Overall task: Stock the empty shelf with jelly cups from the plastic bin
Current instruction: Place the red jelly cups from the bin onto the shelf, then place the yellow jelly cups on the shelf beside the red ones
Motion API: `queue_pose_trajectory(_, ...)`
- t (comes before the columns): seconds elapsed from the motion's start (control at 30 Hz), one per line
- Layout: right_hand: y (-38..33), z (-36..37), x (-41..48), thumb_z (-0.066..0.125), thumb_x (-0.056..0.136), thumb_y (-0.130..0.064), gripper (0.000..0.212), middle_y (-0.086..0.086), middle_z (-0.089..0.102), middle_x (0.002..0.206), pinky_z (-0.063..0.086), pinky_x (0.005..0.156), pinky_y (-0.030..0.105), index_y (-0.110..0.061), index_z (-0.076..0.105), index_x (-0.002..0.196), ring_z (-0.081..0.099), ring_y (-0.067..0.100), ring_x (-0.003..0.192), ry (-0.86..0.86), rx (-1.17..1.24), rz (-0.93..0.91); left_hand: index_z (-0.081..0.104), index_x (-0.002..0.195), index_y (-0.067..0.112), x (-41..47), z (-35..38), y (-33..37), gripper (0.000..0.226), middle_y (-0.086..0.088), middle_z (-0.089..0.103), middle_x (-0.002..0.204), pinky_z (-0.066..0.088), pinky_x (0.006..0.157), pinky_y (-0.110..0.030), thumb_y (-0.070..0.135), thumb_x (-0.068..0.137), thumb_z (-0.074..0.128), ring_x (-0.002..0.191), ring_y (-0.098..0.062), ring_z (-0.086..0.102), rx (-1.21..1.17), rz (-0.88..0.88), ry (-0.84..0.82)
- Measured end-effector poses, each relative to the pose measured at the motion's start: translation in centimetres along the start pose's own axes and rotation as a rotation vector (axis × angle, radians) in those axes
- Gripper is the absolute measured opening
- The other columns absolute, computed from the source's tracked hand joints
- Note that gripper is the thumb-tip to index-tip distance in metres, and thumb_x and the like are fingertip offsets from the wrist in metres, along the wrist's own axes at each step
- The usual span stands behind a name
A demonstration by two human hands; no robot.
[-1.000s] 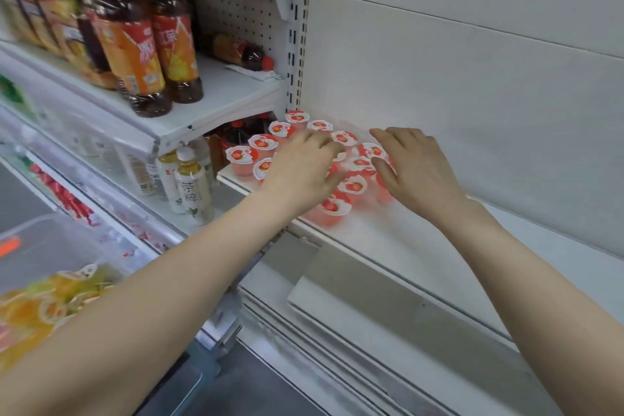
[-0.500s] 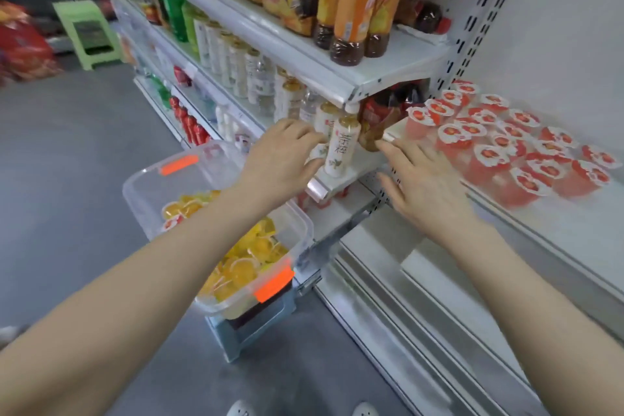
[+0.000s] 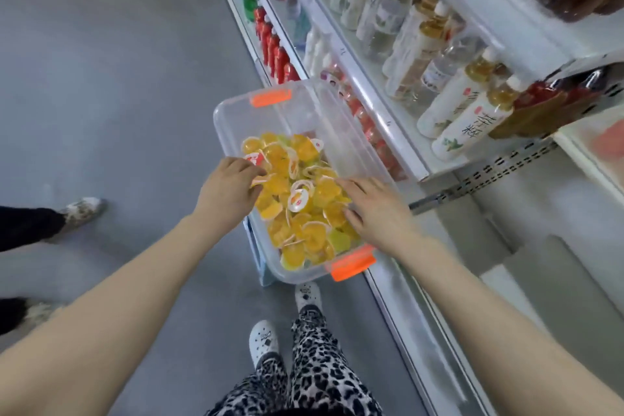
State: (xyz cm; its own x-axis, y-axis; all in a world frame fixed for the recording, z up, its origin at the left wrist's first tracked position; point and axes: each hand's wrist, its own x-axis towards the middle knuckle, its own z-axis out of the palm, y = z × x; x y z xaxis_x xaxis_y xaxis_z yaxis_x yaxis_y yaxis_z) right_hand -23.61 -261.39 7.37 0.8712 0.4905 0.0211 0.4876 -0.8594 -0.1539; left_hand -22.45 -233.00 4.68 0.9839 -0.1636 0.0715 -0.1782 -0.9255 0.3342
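Where they lie heaped, jelly cups (image 3: 314,236), translucent yellow

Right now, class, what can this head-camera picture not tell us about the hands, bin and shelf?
Head view:
- Grip of the left hand: fingertips buried among the jelly cups.
- Floor of the plastic bin: covered by cups.
- The shelf to stock: blurred, cut off at the right edge.

Tea bottle (image 3: 471,123) with a white label, 2 large dark Chinese characters running down it, apparently 茶粹, print on the other bottles too blurred to read
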Motion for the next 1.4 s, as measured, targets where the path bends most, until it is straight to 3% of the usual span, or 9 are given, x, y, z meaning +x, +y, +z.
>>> queue_pose_trajectory(0.1,0.4,2.1,3.6,0.069,0.082,-0.020,0.054,0.010,0.061,0.124,0.050,0.093,0.045,-0.012,0.055,0.134,0.058,0.034,0.112,-0.120,0.022,-0.031,0.074,0.099,0.017,0.4,0.9,-0.9,0.028,-0.005,0.070,0.098,0.051,0.083,-0.042,0.021,0.083,0.050,0.096,-0.033,0.060,0.012,0.007,0.022)
queue_pose_trajectory(0.2,0.3,3.8,7.9,0.065,0.088,-0.022,0.057,0.006,0.053,0.137,0.043,0.102,0.042,-0.016,0.047,0.142,0.050,0.030,0.123,-0.215,0.045,-0.078,0.074,0.096,0.023,1.0,0.8,-0.8,0.027,0.002,0.069,0.098,0.047,0.079,-0.038,0.022,0.078,0.053,0.099,-0.027,0.059,0.036,-0.023,0.013)
queue_pose_trajectory(0.4,-2.8,6.6,18.1,0.060,0.089,-0.010,0.060,0.005,0.044,0.146,0.034,0.107,0.039,-0.017,0.040,0.145,0.040,0.028,0.132,-0.238,0.002,-0.299,0.075,0.083,0.023,1.3,1.2,-1.7,0.032,0.003,0.067,0.096,0.037,0.094,-0.035,0.025,0.082,0.044,0.105,-0.022,0.058,0.044,-0.013,0.029)
queue_pose_trajectory(0.7,-5.1,12.3,25.2,0.046,0.097,-0.038,0.050,-0.003,0.040,0.149,0.025,0.109,0.045,-0.030,0.035,0.145,0.040,0.024,0.134,-0.496,-0.375,-0.497,0.072,0.077,0.020,1.6,1.8,-2.3,0.023,0.000,0.064,0.093,0.034,0.096,-0.033,0.022,0.080,0.049,0.104,-0.026,0.058,0.062,0.039,0.046)
queue_pose_trajectory(0.9,-3.0,9.6,23.5,0.063,0.089,-0.037,0.060,0.002,0.048,0.141,0.029,0.108,0.046,-0.033,0.036,0.143,0.042,0.029,0.131,-0.493,-0.250,-0.398,0.072,0.076,0.021,1.8,1.9,-2.1,0.025,0.001,0.064,0.093,0.037,0.095,-0.035,0.022,0.081,0.048,0.103,-0.025,0.058,0.073,0.047,0.067)
queue_pose_trajectory(1.1,-0.1,5.9,16.4,0.073,0.082,-0.038,0.061,0.008,0.059,0.124,0.046,0.086,0.041,-0.020,0.039,0.129,0.056,0.032,0.112,-0.363,0.063,-0.080,0.073,0.074,0.024,2.9,1.3,-1.8,0.028,0.005,0.063,0.080,0.039,0.080,-0.034,0.025,0.076,0.045,0.086,-0.022,0.058,0.147,0.060,0.051)
queue_pose_trajectory(1.17,0.7,4.7,14.4,0.070,0.084,-0.044,0.057,0.009,0.059,0.119,0.047,0.079,0.039,-0.017,0.040,0.124,0.058,0.031,0.107,-0.305,0.107,-0.014,0.074,0.084,0.026,4.5,0.9,-1.5,0.027,0.007,0.064,0.077,0.038,0.075,-0.031,0.023,0.076,0.048,0.079,-0.022,0.058,0.197,0.042,0.009)
queue_pose_trajectory(1.27,1.4,3.4,12.0,0.061,0.088,-0.049,0.050,0.010,0.056,0.113,0.044,0.071,0.036,-0.013,0.043,0.118,0.060,0.030,0.097,-0.273,0.112,0.057,0.065,0.111,0.028,7.4,0.7,-0.7,0.029,0.006,0.068,0.097,0.035,0.082,-0.031,0.021,0.087,0.050,0.092,-0.021,0.061,0.276,-0.063,-0.159)
queue_pose_trajectory(1.4,3.0,3.1,10.2,0.065,0.084,-0.039,0.049,0.011,0.058,0.114,0.048,0.074,0.037,-0.011,0.045,0.120,0.061,0.032,0.097,-0.351,0.098,0.160,0.057,0.122,0.026,10.3,2.3,-0.3,0.030,0.002,0.064,0.113,0.039,0.082,-0.031,0.020,0.093,0.052,0.104,-0.022,0.061,0.434,-0.107,-0.339)
